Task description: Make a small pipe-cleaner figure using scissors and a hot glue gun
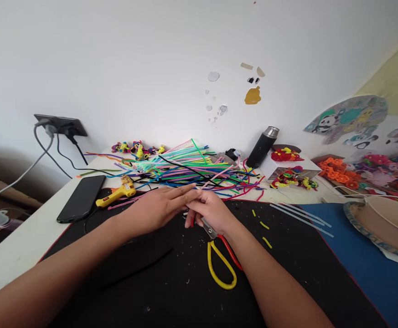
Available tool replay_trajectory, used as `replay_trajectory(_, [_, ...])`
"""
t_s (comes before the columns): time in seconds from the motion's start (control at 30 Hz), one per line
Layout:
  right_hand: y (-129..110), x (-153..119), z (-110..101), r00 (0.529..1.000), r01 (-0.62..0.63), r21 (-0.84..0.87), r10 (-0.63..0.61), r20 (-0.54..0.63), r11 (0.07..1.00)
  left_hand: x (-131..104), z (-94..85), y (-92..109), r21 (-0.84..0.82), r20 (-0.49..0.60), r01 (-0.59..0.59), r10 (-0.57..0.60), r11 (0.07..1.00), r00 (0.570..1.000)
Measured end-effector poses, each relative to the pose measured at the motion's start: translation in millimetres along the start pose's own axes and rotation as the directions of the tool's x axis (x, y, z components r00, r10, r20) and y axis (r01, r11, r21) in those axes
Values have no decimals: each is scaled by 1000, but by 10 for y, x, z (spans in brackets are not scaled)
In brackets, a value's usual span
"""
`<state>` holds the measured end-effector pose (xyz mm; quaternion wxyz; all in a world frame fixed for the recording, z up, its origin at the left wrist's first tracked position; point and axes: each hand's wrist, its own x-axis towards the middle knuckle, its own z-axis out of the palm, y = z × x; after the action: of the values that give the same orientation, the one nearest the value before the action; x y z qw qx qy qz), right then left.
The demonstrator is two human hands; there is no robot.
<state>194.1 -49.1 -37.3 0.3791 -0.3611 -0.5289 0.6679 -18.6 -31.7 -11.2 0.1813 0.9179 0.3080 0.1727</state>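
Note:
My left hand [161,207] and my right hand [215,212] meet at the fingertips above the black mat [144,282]. The left fingers reach over the right thumb and press together there. Both hands are closed in a pinch, and what lies between them is mostly hidden. A small red bit [192,221] shows beneath the fingers. Behind the fingertips a pink pipe cleaner [219,176] slants up to the right; whether I hold it is unclear. Scissors [222,266] with one yellow and one red handle lie under my right hand and wrist, blades partly covered.
Behind my hands lies a heap of coloured pipe cleaners [185,164]. A yellow glue gun [116,193] and a phone [82,198] lie left. Yellow snippets [264,225] and clear glue sticks [303,218] lie right, near a black flask [263,148] and a round basket [383,223].

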Motion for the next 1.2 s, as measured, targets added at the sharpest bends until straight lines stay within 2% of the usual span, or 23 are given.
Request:
replay_trajectory(0.07, [-20, 6, -19, 998, 17, 56, -14, -53, 998, 1, -36, -182, 146, 25, 103, -107, 984, 994])
replay_trajectory(0.17, [-135, -8, -124, 975, 115, 167, -79, -210, 979, -34, -155, -390, 326, -34, 272, -276, 905, 960])
replay_trajectory(0.23, [-211, -21, -193, 933, 199, 188, -127, -338, 962, -59, -223, -412, 301, -61, 276, -270, 913, 961])
replay_trajectory(0.33, [-230, -17, -227, 899, 223, 164, -137, -416, 961, -67, -250, -250, 158, -49, 191, -185, 969, 982])
replay_trajectory(0.4, [-187, -1, -201, 910, 186, 153, -112, -398, 970, -59, -213, -82, 71, 59, 120, -124, 990, 990])
replay_trajectory(0.47, [-139, 10, -162, 928, 156, 124, -103, -358, 980, -50, -144, 55, -23, 191, 90, -84, 996, 978])
replay_trajectory(0.53, [-110, 11, -130, 938, 154, 89, -117, -326, 984, -41, -60, 119, -82, 270, 87, -62, 993, 961])
replay_trajectory(0.73, [-105, 8, -132, 941, 146, 67, -117, -318, 987, 27, 112, 34, 40, 198, 76, -83, 996, 977])
replay_trajectory(0.9, [-100, 16, -162, 937, 152, 76, -119, -329, 986, 127, 194, 22, 157, 283, 36, -79, 987, 956])
replay_trajectory(1.2, [-165, -6, -175, 929, 172, 61, -141, -343, 983, 257, 252, 8, 229, 316, 17, -91, 973, 944])
